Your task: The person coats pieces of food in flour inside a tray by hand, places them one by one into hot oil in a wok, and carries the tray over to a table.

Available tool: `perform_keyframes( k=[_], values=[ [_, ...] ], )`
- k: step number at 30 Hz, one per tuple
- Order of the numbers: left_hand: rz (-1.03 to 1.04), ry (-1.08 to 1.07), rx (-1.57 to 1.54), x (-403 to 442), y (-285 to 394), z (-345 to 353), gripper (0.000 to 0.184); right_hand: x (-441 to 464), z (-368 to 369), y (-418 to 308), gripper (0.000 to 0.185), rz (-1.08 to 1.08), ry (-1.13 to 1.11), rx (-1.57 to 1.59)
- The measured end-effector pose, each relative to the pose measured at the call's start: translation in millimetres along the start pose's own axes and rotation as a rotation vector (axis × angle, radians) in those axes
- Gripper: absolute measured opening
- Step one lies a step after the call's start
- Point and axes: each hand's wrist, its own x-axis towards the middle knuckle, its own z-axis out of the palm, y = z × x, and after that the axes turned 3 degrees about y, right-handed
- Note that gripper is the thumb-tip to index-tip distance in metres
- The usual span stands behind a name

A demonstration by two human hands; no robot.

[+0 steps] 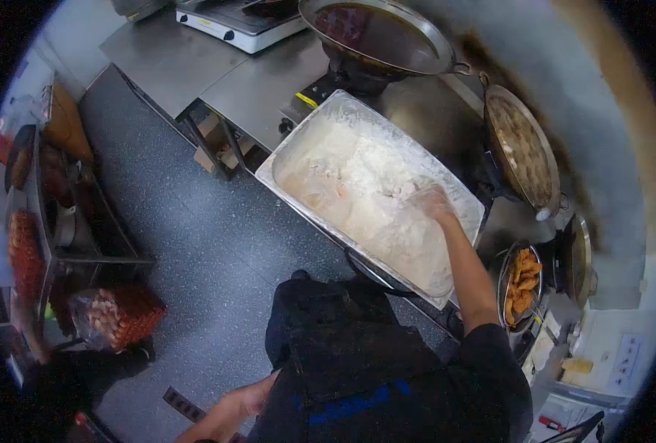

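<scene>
A deep metal tray [304, 208] holds white flour [372, 162], with paler pinkish lumps partly covered near its left side. My right hand [430, 201] reaches down into the flour toward the tray's right end. It seems to wear a thin see-through glove, and blur and flour hide its fingers, so what it touches there is unclear. My left hand [252, 399] is low beside my dark apron [335, 325], away from the tray. Its fingers are mostly hidden against the cloth.
Behind the tray stand a wok of dark oil [372, 33] and a wok with frothy oil [520, 148]. Fried pieces [523, 284] fill a basket at right. A white portable stove [232, 26] sits on the steel counter [173, 59]. Red stacked trays [136, 314] and another person's dark clothing [69, 384] are at left.
</scene>
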Motion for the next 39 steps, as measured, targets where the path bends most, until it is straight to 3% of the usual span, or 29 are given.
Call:
perform_keyframes(
  k=[4,6,7,9,13,15,16,18,20,24,27,29,30,32,33,35,36,38,39],
  values=[
    [-0.069,0.014,-0.014,-15,12,12,0.069,-2,-16,6,0.033,0.139,-0.111,-0.253],
    [-0.089,0.021,-0.027,-17,15,15,0.068,3,-16,7,0.035,-0.149,-0.115,-0.368],
    [-0.077,0.034,-0.034,-11,12,9,0.068,4,-21,10,0.035,-0.153,-0.116,-0.369],
    [-0.071,0.048,-0.038,-2,4,-2,0.067,-8,-61,-25,0.040,-0.082,-0.207,-0.062],
    [-0.059,-0.022,-0.084,0,2,-9,0.067,1,-13,50,0.028,-0.172,-0.244,-0.190],
    [-0.005,-0.011,-0.037,-5,6,-6,0.067,-11,2,30,0.046,0.144,-0.015,-0.267],
    [-0.002,-0.032,-0.052,-7,8,-4,0.067,-15,14,25,0.046,0.142,-0.015,-0.266],
    [0.000,-0.048,-0.067,-4,7,-8,0.067,-25,36,7,0.056,-0.359,0.102,-0.066],
    [-0.041,-0.117,0.004,11,0,-24,0.067,-40,38,-32,0.071,-0.388,-0.137,-0.327],
    [-0.011,-0.106,0.042,5,6,-19,0.069,-40,80,-23,0.067,-0.559,-0.010,-0.384],
    [-0.011,-0.064,0.036,-6,13,-8,0.070,-35,83,-24,0.065,-0.412,0.115,-0.346],
    [-0.073,-0.003,0.089,-19,30,7,0.072,-40,43,-51,0.054,-0.007,-0.263,-0.174],
    [-0.072,-0.004,0.089,-18,29,6,0.072,-39,44,-42,0.054,-0.007,-0.262,-0.175],
    [-0.016,-0.035,0.091,-14,26,1,0.073,-35,46,-11,0.045,-0.171,-0.489,-0.212],
    [-0.017,-0.038,0.088,-13,24,1,0.073,-30,34,-10,0.045,-0.172,-0.492,-0.215],
    [0.085,-0.066,0.084,-12,22,1,0.074,-18,10,-6,0.039,-0.037,-0.817,-0.120],
    [0.081,-0.067,0.083,-13,23,3,0.074,-19,8,-3,0.039,-0.035,-0.821,-0.120],
    [0.034,-0.002,0.141,-14,30,7,0.073,-19,5,4,0.044,0.141,-0.390,0.208],
    [0.030,-0.001,0.143,-13,28,5,0.073,-22,11,20,0.044,0.145,-0.390,0.211]
  ],
)
